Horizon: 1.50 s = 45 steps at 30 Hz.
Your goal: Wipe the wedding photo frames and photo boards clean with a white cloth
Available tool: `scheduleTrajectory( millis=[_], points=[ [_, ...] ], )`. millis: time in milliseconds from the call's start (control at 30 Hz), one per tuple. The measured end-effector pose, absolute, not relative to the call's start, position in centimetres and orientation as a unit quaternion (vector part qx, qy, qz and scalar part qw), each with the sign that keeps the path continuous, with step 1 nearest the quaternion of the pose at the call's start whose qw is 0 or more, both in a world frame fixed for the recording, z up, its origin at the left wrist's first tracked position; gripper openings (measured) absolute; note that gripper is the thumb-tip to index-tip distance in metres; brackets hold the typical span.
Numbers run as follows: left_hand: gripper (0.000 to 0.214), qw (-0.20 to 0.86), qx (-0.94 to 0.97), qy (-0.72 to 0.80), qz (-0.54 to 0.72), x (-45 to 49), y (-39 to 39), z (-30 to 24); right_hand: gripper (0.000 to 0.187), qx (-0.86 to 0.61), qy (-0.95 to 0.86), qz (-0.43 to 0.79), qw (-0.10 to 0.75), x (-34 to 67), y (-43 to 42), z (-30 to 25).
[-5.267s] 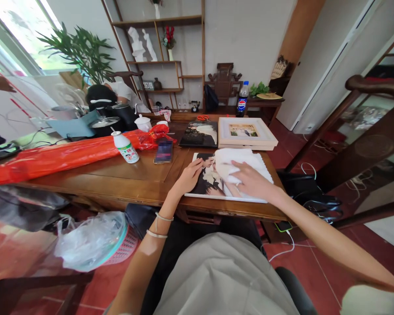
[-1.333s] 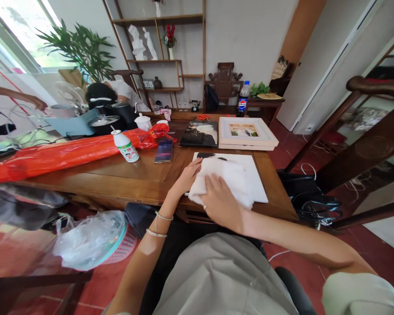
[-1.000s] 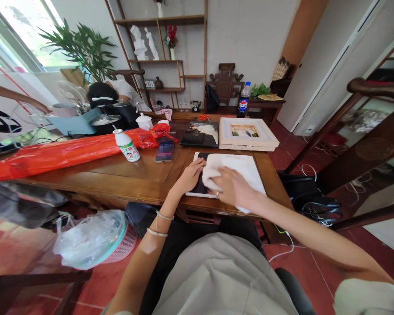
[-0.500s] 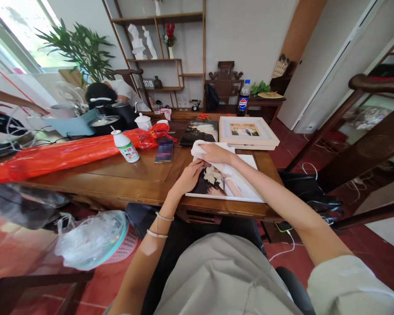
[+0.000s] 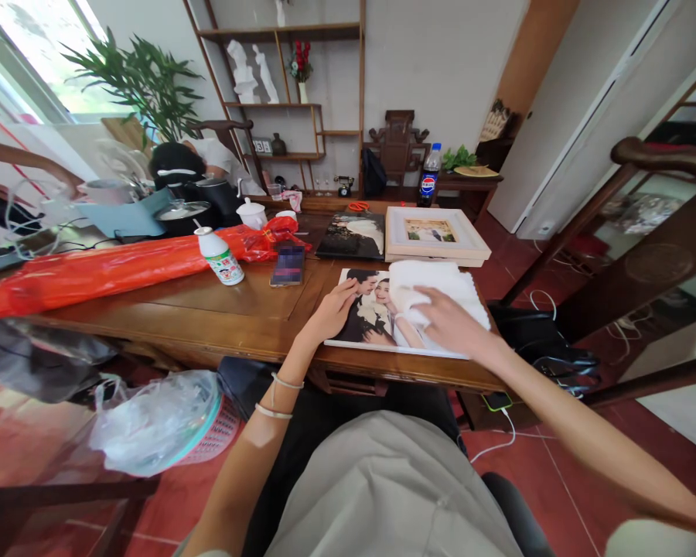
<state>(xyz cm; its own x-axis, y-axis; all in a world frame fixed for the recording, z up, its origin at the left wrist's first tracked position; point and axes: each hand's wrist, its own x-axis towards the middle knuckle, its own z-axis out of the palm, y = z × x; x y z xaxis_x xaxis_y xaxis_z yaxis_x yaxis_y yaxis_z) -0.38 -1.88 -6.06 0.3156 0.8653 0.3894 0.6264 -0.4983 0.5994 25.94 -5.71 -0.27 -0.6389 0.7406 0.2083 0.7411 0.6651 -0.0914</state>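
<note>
- Left hand (image 5: 333,309): fingers spread and flat, gripping nothing, pressed on the left edge of the photo print (image 5: 366,319); the fingertips cover part of that edge.
- Right hand (image 5: 449,325): lies on top of the white cloth (image 5: 444,280) on the right half of the print. The hand is motion-blurred – whether its fingers pinch the bunched fabric or only press on it cannot be told.
- Photo print: flat at the near edge of the wooden table (image 5: 220,309), directly in front of the person. Only its left half shows, a posed couple; the right half is hidden under cloth and hand.
- White cloth: its far edge reaches up to the print's far right corner, close to the framed picture (image 5: 435,232); contact between the two is unclear.
- Dark print (image 5: 353,234): lies left of the framed picture, its subject hard to make out.
- Phone (image 5: 287,265): screen blurred, unreadable.
- Small white bottle (image 5: 220,259): stands against the red plastic roll (image 5: 93,275), which is cut off at the left edge.
- Another person's arm (image 5: 29,158): enters at far left – the hand is blurred among cables.
</note>
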Motion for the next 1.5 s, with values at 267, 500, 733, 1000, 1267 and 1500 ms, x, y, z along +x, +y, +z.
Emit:
scheduleTrajectory(
  millis=[267, 500, 733, 1000, 1267, 1500],
  points=[
    [0.042, 0.169, 0.799, 0.458, 0.350, -0.6, -1.5, -6.3, 0.040, -0.330, -0.935, 0.070, 0.105, 21.4, -11.9, 0.3],
    [0.040, 0.172, 0.799, 0.455, 0.353, -0.6, -1.7, -6.2, 0.037, -0.370, -0.926, 0.017, 0.070, 21.3, -1.3, 1.0],
    [0.040, 0.162, 0.801, 0.452, 0.357, -0.6, -1.5, -6.4, 0.038, -0.364, -0.930, -0.010, 0.037, 20.3, -3.8, 1.2],
    [0.042, 0.169, 0.812, 0.437, 0.347, -0.8, -1.7, -6.0, 0.034, -0.334, -0.942, 0.010, -0.018, 19.2, -13.4, 0.4],
    [0.042, 0.162, 0.800, 0.458, 0.350, -0.5, -1.7, -6.2, 0.039, -0.370, -0.927, 0.001, 0.067, 21.9, -2.7, 0.8],
    [0.042, 0.167, 0.798, 0.464, 0.346, -0.4, -2.0, -6.0, 0.033, -0.350, -0.934, -0.036, 0.066, 22.9, -1.8, 0.7]
  ],
)
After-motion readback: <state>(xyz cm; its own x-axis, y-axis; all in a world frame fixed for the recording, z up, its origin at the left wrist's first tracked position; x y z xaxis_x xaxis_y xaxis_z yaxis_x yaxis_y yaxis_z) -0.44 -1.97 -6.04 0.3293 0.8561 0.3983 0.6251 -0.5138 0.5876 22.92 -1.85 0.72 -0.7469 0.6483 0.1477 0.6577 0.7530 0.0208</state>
